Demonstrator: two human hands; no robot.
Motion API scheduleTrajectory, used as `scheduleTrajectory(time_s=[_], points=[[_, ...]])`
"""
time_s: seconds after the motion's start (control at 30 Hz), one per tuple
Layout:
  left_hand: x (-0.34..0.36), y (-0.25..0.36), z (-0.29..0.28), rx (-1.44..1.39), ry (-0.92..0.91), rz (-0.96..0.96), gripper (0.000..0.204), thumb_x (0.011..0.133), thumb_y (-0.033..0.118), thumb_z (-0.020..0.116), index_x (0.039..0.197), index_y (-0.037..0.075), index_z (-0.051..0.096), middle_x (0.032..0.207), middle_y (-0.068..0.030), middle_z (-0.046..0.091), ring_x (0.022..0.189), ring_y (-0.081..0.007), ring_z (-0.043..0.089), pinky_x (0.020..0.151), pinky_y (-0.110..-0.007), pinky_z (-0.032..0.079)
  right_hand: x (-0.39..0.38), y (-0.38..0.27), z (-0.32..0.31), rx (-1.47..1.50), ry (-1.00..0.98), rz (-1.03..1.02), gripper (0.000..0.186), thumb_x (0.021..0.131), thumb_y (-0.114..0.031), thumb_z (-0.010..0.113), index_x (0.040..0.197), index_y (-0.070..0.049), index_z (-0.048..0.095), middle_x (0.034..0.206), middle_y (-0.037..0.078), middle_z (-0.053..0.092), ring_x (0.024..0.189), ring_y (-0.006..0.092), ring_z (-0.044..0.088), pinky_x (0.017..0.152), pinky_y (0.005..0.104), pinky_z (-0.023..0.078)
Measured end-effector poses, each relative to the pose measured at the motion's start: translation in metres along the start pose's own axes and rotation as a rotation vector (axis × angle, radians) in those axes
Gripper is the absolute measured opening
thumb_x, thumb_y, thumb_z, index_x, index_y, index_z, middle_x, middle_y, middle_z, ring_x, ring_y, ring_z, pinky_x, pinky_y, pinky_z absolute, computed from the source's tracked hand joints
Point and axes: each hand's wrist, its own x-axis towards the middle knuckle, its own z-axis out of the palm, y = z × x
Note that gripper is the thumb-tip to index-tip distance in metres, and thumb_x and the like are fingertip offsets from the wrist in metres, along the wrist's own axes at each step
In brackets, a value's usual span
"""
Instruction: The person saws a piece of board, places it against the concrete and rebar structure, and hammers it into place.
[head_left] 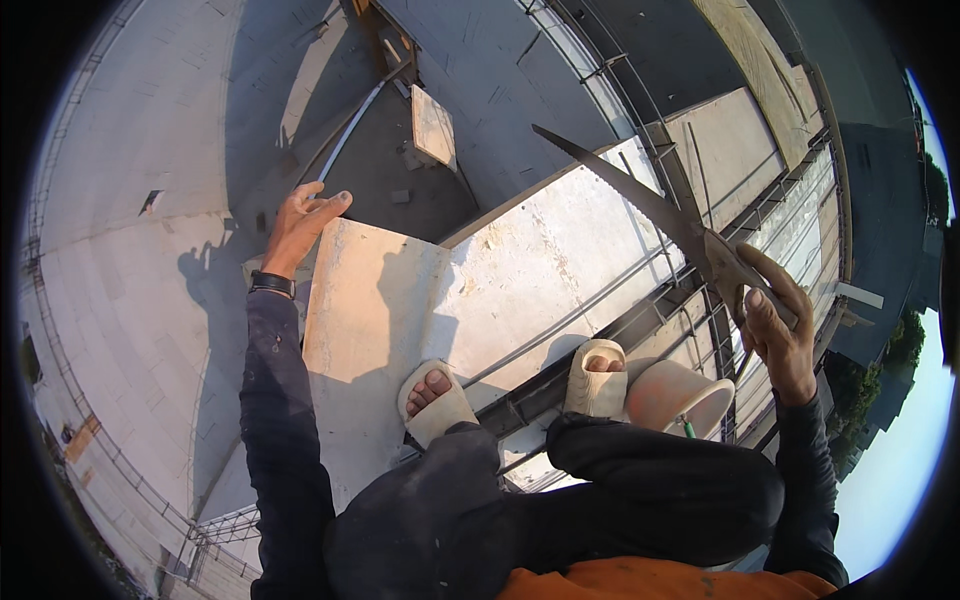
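Observation:
My left hand (302,225) has curled fingers at the near end of a long pale strip (351,124), beside the corner of a pale bent board (365,290); what it grips is unclear. My right hand (782,335) grips the handle of a hand saw (640,196), whose toothed blade points up and left over a white panel (540,240). My sandaled feet (432,405) (598,375) are apart below, the left on the board, the right near dark metal bars.
A pale bucket (668,398) sits beside my right foot. Rebar (612,62) runs along wooden forms on the right. A small board (430,127) lies down in a shadowed recess ahead. A broad pale wall (140,290) is at left; trees (872,375) and sky show beyond the right edge.

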Motion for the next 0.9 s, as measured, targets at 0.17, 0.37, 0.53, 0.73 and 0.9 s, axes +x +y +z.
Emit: scheduleTrajectory(time_s=[0.17,0.37,0.53,0.73,0.9], points=[[-0.079,-0.068,0.006,-0.384,-0.308,-0.200,0.065,0.092,0.038,0.085,0.141,0.001,0.062,0.126,-0.0117,0.074,0.113,-0.0186,0.071,0.099,-0.032,0.054,-0.047,0.049,-0.062,0.450,0.345,0.087,0.063,0.111,-0.047,0.057,0.149,0.004,0.059,0.062,-0.008,0.039,0.050,0.0039,0.039,0.048,0.0256,0.037],[-0.107,-0.089,0.041,-0.334,-0.145,-0.330,0.077,0.091,0.040,0.087,0.146,-0.003,0.055,0.136,-0.0176,0.066,0.123,-0.0263,0.065,0.106,-0.038,0.051,-0.103,0.197,-0.142,0.582,0.882,0.215,0.059,0.111,-0.045,0.057,0.146,0.001,0.062,0.062,-0.005,0.040,0.048,0.0067,0.035,0.050,0.0262,0.036],[-0.124,-0.073,0.021,-0.422,-0.219,-0.276,0.073,0.092,0.040,0.087,0.143,-0.004,0.058,0.130,-0.0155,0.069,0.114,-0.0242,0.069,0.100,-0.036,0.054,-0.100,0.294,-0.115,-0.510,0.739,0.269,0.062,0.108,-0.037,0.057,0.159,-0.004,0.050,0.159,0.027,0.054,0.144,0.0415,0.055,0.120,0.0459,0.041],[-0.149,-0.024,-0.002,-0.334,-0.174,-0.198,0.047,0.098,0.034,0.081,0.125,-0.002,0.070,0.108,-0.0070,0.076,0.092,-0.0139,0.071,0.084,-0.031,0.057,-0.112,0.406,-0.075,-0.465,0.368,0.319,0.076,0.104,-0.040,0.062,0.168,-0.009,0.036,0.161,0.029,0.051,0.147,0.0429,0.053,0.118,0.0461,0.044],[-0.206,-0.034,-0.039,-0.253,0.040,-0.205,0.039,0.098,0.026,0.079,0.122,-0.004,0.071,0.105,-0.0076,0.077,0.089,-0.0146,0.071,0.082,-0.031,0.057,-0.081,0.449,-0.093,0.013,0.093,0.473,0.080,0.099,-0.025,0.071,0.167,-0.001,0.036,0.143,0.027,0.064,0.124,0.0320,0.066,0.101,0.0422,0.054]])
